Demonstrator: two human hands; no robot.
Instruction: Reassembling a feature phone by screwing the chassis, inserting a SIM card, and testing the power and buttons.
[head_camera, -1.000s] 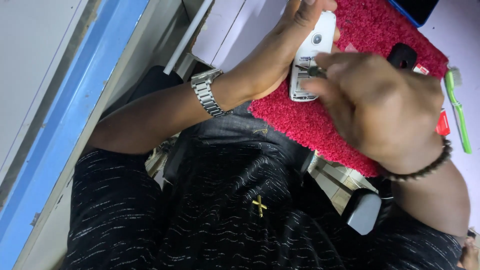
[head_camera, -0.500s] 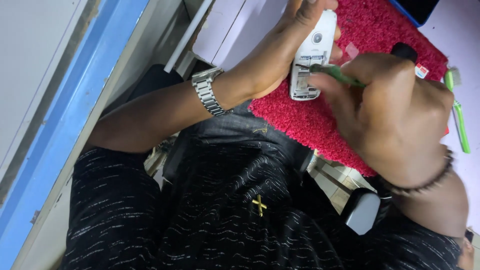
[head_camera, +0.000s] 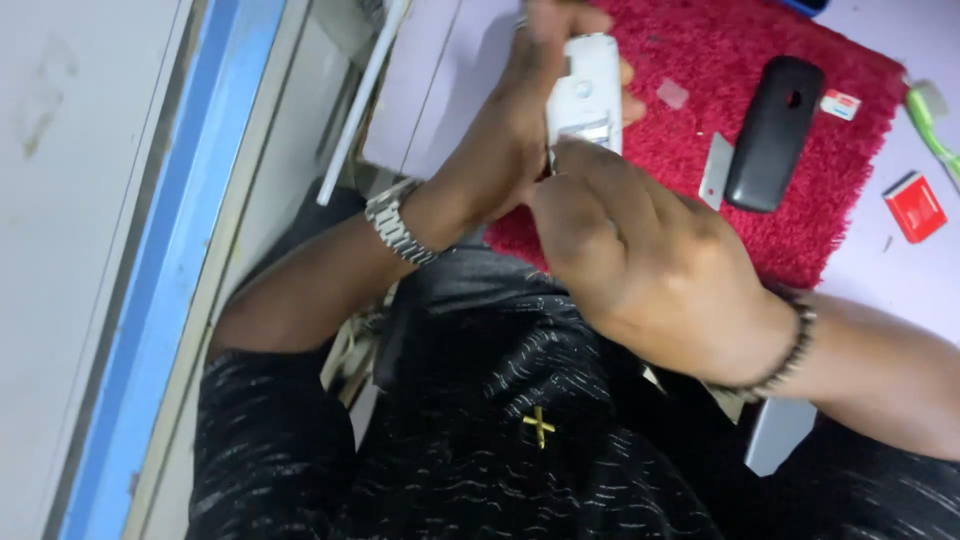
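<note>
I hold a small white phone body (head_camera: 588, 95) in the upper middle of the frame, above the near edge of a red fluffy mat (head_camera: 740, 70). My left hand (head_camera: 515, 150) wraps it from the left, fingers closed around its side and back, so that grip is shut on it. My right hand (head_camera: 645, 265) comes in from the lower right, and its fingertips (head_camera: 580, 160) press against the lower end of the phone body. Those fingers are curled close together there, but I cannot tell whether they pinch the phone or only touch it, or whether something small sits between them.

A metal-link watch (head_camera: 398, 222) sits on my left wrist, and a dark beaded bracelet (head_camera: 785, 350) circles my right wrist.

On the mat, right of the phone body and well apart from it, lies a black back cover (head_camera: 773, 133), with a thin grey blade-like piece (head_camera: 715, 170) just beside its left edge. A small clear square (head_camera: 672, 94) lies nearer the phone. At the mat's right edge is a tiny white and red card (head_camera: 839, 104). Off the mat, on the pale surface (head_camera: 915, 280), lie a small red packet (head_camera: 915, 207) and, at the right border, a green-handled brush (head_camera: 935, 125).

My dark patterned shirt (head_camera: 480, 440) fills the lower frame, and a blue strip (head_camera: 170, 270) runs down the left.
</note>
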